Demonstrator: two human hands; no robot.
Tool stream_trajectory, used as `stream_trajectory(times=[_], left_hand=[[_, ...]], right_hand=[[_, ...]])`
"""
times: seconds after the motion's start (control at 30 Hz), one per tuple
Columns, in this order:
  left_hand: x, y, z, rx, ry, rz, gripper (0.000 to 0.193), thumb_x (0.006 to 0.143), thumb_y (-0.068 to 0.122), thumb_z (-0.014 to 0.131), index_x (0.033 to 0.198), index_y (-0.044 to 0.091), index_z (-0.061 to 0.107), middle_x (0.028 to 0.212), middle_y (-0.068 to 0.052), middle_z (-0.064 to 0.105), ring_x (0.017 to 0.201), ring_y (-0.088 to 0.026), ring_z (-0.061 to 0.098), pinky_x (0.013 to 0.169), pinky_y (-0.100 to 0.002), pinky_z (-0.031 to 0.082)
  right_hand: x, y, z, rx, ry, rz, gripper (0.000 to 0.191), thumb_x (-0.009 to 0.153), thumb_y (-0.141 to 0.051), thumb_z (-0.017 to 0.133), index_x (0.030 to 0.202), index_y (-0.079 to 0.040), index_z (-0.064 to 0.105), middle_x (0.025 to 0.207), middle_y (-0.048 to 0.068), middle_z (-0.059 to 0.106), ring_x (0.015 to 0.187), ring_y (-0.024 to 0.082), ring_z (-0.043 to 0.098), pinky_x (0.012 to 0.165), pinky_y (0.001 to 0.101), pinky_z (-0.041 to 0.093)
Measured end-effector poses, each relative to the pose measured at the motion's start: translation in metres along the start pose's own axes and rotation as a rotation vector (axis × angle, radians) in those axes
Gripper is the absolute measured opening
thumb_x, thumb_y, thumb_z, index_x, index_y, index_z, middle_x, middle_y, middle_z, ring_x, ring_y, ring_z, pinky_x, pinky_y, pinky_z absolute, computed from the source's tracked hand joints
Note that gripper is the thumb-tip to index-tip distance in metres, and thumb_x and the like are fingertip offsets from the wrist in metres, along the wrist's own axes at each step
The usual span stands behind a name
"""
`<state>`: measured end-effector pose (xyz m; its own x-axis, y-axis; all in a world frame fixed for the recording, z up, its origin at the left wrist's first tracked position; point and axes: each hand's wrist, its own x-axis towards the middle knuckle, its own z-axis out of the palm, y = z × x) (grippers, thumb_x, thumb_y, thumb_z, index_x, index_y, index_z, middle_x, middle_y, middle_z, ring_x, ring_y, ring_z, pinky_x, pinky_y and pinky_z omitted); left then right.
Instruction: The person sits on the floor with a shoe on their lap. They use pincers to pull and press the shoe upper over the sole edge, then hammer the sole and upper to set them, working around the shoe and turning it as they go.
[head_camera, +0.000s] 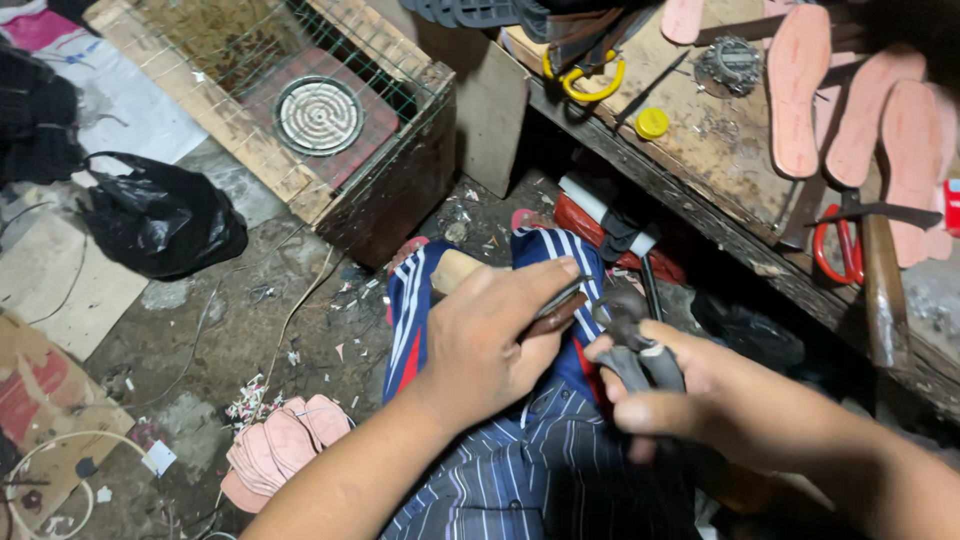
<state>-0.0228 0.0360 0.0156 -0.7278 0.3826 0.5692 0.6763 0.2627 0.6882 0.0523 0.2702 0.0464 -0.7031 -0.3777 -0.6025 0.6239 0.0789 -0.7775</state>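
Left hand (490, 335) curled in a closed grip, forearm angled up from below. Right hand (665, 395) fisted, knuckles forward, just beside it.

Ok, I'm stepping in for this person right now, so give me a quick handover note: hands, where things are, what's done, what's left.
Left hand: closed on a thin brown piece pressed over a wooden form on the lap.
Right hand: grip shut on the pincers, whose head sits at the edge of the piece.
Nearby: stack of pink insoles on the floor by the left arm; more pink soles, red-handled scissors and a hammer handle on the bench to the right.
Done: piece set on the form, pincers at it.
Left: cannot tell how much of the edge is worked; it is hidden by the hands.
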Motion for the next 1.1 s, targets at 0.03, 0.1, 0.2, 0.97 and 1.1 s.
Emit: stream_trajectory(times=[0.03,0.1,0.2,0.97,1.1], left_hand=[[-0.001,0.002,0.001,0.016,-0.008,0.026,0.042,0.085,0.008,0.077,0.127,0.01,0.068,0.124,-0.006,0.074,0.095,-0.026,0.071,0.087,-0.034,0.057],[-0.004,0.004,0.003,0.048,-0.024,0.076,0.046,0.083,0.007,0.075,0.128,0.008,0.067,0.125,-0.007,0.073,0.098,-0.028,0.071,0.091,-0.034,0.057],[-0.01,0.006,0.006,0.08,-0.068,0.119,0.046,0.083,0.008,0.076,0.128,0.008,0.068,0.128,-0.007,0.073,0.098,-0.03,0.069,0.095,-0.036,0.057],[0.004,-0.011,0.014,0.034,0.029,0.056,0.042,0.089,0.009,0.076,0.129,0.004,0.064,0.124,-0.011,0.072,0.102,-0.028,0.071,0.093,-0.037,0.057],[0.02,-0.025,0.009,0.099,0.016,0.025,0.041,0.087,0.015,0.08,0.125,0.005,0.067,0.106,-0.009,0.076,0.09,-0.029,0.07,0.08,-0.043,0.051]], right_hand=[[-0.004,-0.003,-0.001,-0.078,-0.005,0.016,0.045,0.093,-0.017,0.07,0.134,-0.006,0.055,0.101,0.005,0.06,0.085,0.018,0.062,0.074,0.0389,0.062],[-0.011,-0.01,-0.002,-0.232,0.025,0.126,0.042,0.092,-0.016,0.071,0.131,-0.01,0.056,0.097,0.002,0.058,0.084,0.014,0.058,0.073,0.036,0.06],[-0.02,-0.02,-0.001,-0.405,0.091,0.32,0.036,0.093,-0.017,0.069,0.126,-0.013,0.057,0.093,0.001,0.059,0.083,0.012,0.054,0.077,0.031,0.054],[0.043,0.005,0.039,-0.648,0.633,-0.504,0.029,0.095,-0.026,0.059,0.114,-0.004,0.06,0.079,0.013,0.071,0.068,0.028,0.072,0.065,0.0382,0.055],[0.05,-0.025,0.033,-0.583,0.592,-0.277,0.028,0.095,-0.03,0.06,0.109,-0.005,0.06,0.073,0.013,0.072,0.066,0.028,0.074,0.065,0.0386,0.057]])
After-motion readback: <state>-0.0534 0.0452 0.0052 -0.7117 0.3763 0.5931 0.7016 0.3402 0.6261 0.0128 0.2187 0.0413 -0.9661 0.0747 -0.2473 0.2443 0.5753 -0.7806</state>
